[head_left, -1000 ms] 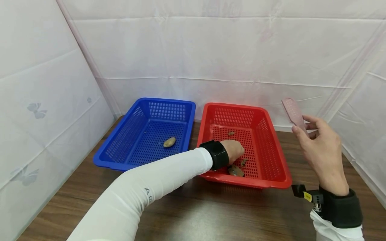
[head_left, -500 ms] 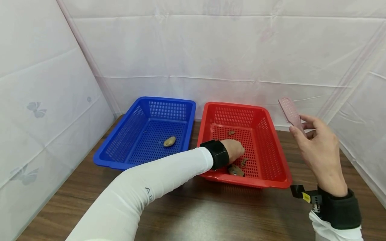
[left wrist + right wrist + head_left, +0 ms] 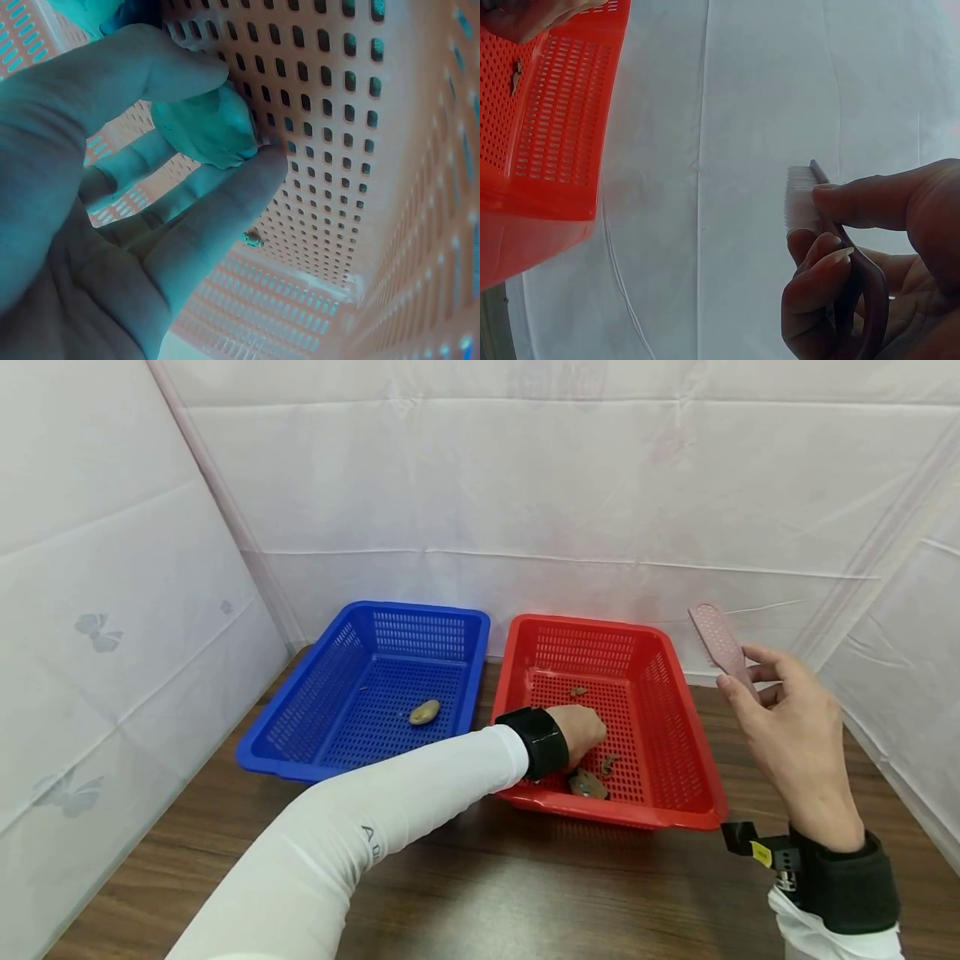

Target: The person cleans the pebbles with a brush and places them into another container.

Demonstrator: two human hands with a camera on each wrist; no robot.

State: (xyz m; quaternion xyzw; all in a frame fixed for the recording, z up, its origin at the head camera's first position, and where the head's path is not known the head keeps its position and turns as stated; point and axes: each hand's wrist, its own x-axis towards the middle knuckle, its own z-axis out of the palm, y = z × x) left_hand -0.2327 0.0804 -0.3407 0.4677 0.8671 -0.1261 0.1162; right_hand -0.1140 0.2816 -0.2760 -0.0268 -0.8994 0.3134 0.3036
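In the red basket (image 3: 686, 752), my left hand (image 3: 577, 732) is lowered with its back to the head camera. The left wrist view shows its thumb and fingers pinching a rounded potato (image 3: 206, 126) with an uneven surface, hidden from above. Another potato, dirt-covered (image 3: 587, 783), lies below this hand by the near wall. Out to the right, above the table, my right hand (image 3: 795, 735) grips a pink scrub brush (image 3: 717, 639). Its white bristles (image 3: 801, 198) point left in the right wrist view, away from the palm.
Left of the red basket stands a blue basket (image 3: 300, 727), holding one cleaner tan potato (image 3: 424, 712). Small brown clumps (image 3: 607, 764) are scattered on the red basket's floor. A white sheet (image 3: 465, 477) walls off the back and sides of the wooden table (image 3: 480, 893).
My right hand has shifted slightly left with the scrub brush. My left hand keeps its place in the red basket.
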